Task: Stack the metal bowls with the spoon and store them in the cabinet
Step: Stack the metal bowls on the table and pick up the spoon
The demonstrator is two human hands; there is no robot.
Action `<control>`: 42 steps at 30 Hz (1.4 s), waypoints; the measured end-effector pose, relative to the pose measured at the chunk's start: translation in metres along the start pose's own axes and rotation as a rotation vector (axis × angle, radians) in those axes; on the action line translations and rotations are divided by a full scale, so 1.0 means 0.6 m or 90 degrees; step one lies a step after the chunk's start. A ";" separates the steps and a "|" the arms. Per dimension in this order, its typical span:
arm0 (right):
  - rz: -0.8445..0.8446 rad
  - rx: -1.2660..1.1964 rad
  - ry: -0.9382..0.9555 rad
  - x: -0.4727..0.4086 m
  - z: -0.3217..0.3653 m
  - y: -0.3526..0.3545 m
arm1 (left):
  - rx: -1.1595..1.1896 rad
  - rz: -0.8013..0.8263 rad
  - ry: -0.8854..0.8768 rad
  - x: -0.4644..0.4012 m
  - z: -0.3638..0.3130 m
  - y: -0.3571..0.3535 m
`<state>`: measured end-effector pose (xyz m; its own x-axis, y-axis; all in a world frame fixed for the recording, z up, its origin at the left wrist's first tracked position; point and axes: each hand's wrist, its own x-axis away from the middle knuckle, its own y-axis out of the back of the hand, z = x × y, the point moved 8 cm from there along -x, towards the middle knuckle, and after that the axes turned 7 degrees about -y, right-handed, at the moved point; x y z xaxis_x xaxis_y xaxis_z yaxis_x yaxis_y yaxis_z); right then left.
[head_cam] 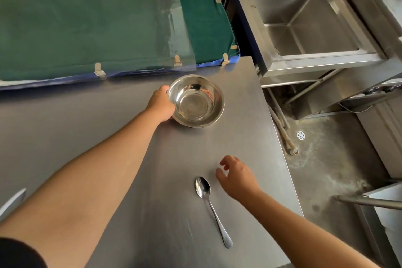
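Note:
Shiny metal bowls (pixel 195 102) sit nested, one inside another, on the steel table (pixel 130 137) near its far edge. My left hand (pixel 161 104) grips the stack at its left rim. A metal spoon (pixel 212 206) lies flat on the table closer to me, its bowl end pointing away. Just right of the spoon's bowl end hovers my right hand (pixel 238 177), fingers spread and curled, holding nothing and not touching the spoon.
A green cloth-covered surface under clear plastic (pixel 97 17) borders the table's far side. A steel sink (pixel 309 22) stands at the upper right. The table's right edge drops to a stained floor with a drain (pixel 300 135).

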<state>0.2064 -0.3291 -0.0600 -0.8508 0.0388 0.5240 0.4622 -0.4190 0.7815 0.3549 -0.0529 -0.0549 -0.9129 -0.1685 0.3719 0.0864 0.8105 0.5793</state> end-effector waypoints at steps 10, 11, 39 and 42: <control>0.073 0.069 -0.069 0.095 -0.038 -0.097 | 0.087 -0.012 0.091 0.096 0.060 -0.007; 0.075 0.072 -0.072 0.101 -0.039 -0.102 | 0.098 -0.013 0.094 0.111 0.068 -0.008; 0.041 0.189 -0.027 0.231 -0.023 -0.069 | 0.273 -0.003 0.171 0.360 0.224 -0.019; 0.018 0.193 -0.020 0.231 -0.008 -0.046 | 0.292 -0.001 0.175 0.374 0.230 -0.015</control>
<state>0.0746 -0.3163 -0.0104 -0.8308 0.0612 0.5532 0.5428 -0.1313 0.8296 0.0942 -0.0204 -0.0767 -0.7694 -0.2601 0.5834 -0.1542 0.9620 0.2255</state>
